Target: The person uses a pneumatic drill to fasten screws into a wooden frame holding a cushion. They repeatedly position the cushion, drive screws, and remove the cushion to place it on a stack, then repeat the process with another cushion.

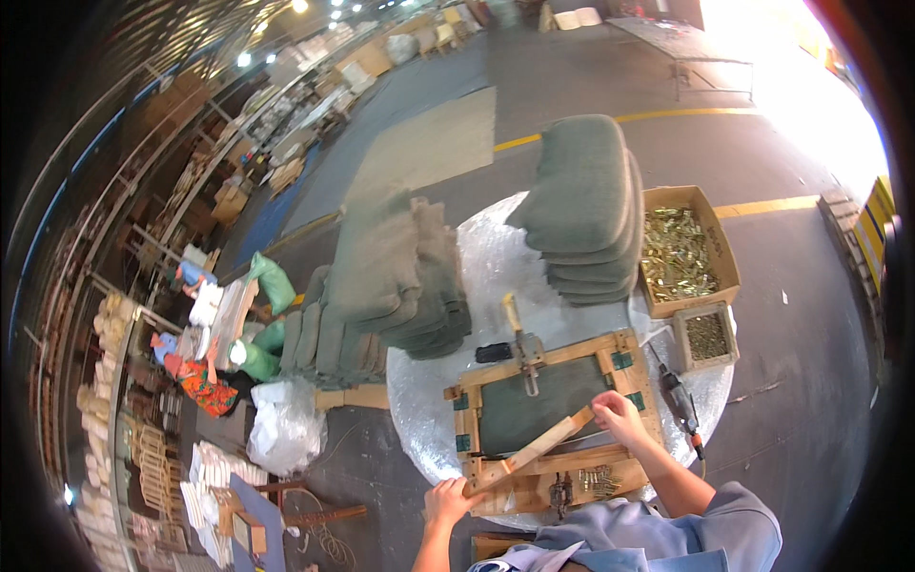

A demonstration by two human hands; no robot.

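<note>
My left hand (446, 501) is closed around the near end of a light wooden strip (543, 444), which slants up to the right across a wooden frame (562, 465). At the strip's far end, my right hand (618, 417) has its fingers curled together; what they pinch, if anything, is hidden. Inside the frame lies a dark green cushion panel (534, 402), and green patches mark the frame's corners. A metal clamp with a yellow handle (527, 357) lies across the frame's far side, beside a small black object (494, 353). Small metal fittings (599, 481) rest on the near board.
Bubble wrap (419, 419) covers the round table. Green cushion stacks (586, 200) stand behind. On the right are a carton of brassy metal pieces (720, 238), a box of small screws (707, 337) and a power screwdriver (681, 398). A person in an orange patterned top (208, 389) is at far left.
</note>
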